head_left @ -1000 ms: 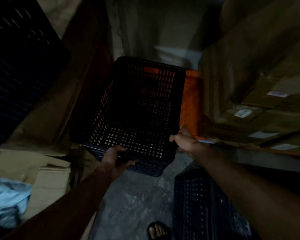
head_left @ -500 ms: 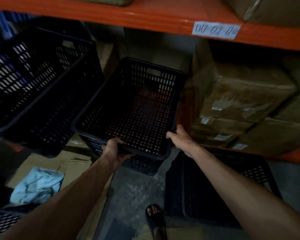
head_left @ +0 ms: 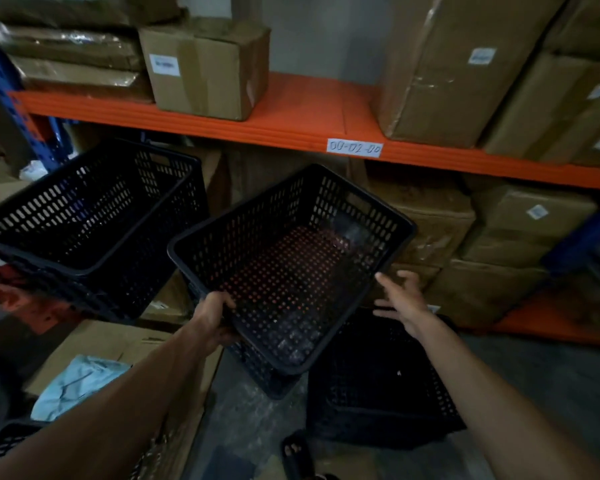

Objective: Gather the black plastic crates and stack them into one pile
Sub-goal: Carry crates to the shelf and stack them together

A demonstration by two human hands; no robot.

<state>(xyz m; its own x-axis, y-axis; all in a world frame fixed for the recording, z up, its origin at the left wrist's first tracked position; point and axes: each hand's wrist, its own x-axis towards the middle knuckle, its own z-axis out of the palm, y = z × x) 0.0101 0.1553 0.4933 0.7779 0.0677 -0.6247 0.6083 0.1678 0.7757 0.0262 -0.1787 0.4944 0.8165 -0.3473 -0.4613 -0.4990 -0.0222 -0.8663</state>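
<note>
A black perforated plastic crate (head_left: 291,265) hangs tilted in the air at the centre, its open top facing me. My left hand (head_left: 213,318) grips its near left rim. My right hand (head_left: 400,301) is off the crate, fingers spread, just beside its right corner. Directly below on the floor sits another black crate (head_left: 378,386). A third black crate (head_left: 90,223) rests tilted at the left on what looks like more stacked crates. The corner of one more black crate (head_left: 4,441) shows at the bottom left.
An orange shelf beam (head_left: 291,129) with a white label runs across above the crates, loaded with cardboard boxes (head_left: 208,64). More boxes (head_left: 482,258) fill the shelf below. Flattened cardboard (head_left: 111,344) and a pale blue cloth (head_left: 77,382) lie at left. My sandalled foot (head_left: 297,452) stands on grey floor.
The view has lifted from the floor to the shelves. The held crate has risen and turned to the right. My right hand has let go of its rim and opened.
</note>
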